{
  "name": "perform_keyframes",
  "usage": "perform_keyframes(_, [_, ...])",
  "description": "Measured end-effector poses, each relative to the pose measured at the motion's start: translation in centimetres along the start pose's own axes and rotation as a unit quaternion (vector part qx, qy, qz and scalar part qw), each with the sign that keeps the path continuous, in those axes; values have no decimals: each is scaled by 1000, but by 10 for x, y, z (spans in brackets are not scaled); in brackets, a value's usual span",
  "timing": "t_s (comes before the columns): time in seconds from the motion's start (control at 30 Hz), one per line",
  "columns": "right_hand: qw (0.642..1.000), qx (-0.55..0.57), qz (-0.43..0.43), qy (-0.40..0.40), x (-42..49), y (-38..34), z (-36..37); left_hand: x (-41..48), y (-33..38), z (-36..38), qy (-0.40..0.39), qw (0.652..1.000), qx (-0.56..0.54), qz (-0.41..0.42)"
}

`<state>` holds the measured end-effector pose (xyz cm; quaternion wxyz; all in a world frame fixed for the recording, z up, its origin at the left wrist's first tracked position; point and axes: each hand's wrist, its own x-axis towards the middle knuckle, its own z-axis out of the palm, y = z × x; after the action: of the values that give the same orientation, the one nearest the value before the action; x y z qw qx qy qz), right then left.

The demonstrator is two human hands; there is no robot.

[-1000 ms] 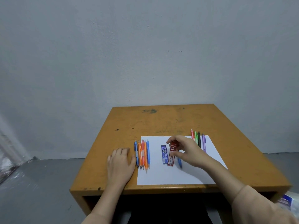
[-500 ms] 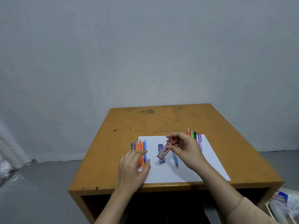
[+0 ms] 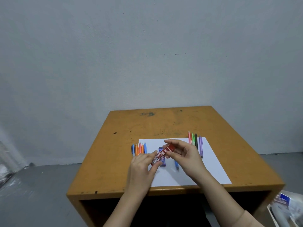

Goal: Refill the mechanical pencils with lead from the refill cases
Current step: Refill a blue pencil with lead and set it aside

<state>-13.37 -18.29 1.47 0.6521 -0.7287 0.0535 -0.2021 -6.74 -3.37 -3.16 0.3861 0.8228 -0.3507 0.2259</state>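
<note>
A red lead refill case is held tilted above the white paper. My right hand pinches its upper end, and my left hand grips its lower end with thumb and fingers. Under it a blue refill case lies on the paper, mostly hidden. A blue mechanical pencil lies beside it, partly behind my right hand. Several blue and orange pencils lie in a row at the paper's left edge. Red, green, black and purple pencils lie at its upper right.
The paper rests on a small worn orange-brown desk against a grey wall. Grey floor surrounds it. At the lower right on the floor sit some blurred packages.
My right hand lifted the red case off the paper and tilted it. My left hand left the desk beside the left pencils and came over to take the case's lower end.
</note>
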Motion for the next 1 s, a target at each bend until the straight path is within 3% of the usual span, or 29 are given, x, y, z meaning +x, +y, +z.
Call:
perform_keyframes(0.17, [999,-44,9,2,2,-2,-7,3,-2,-9,-3,996,-66,-52])
perform_keyframes(0.37, [993,-118,17,-19,5,0,-13,8,-3,-21,-56,994,-78,-50])
perform_keyframes(0.67, [966,-245,-84,4,6,5,-17,10,4,-23,-87,991,-89,-57])
perform_keyframes(1.0, [961,-258,-95,-2,5,8,-19,15,-2,-24,-140,985,-73,-65])
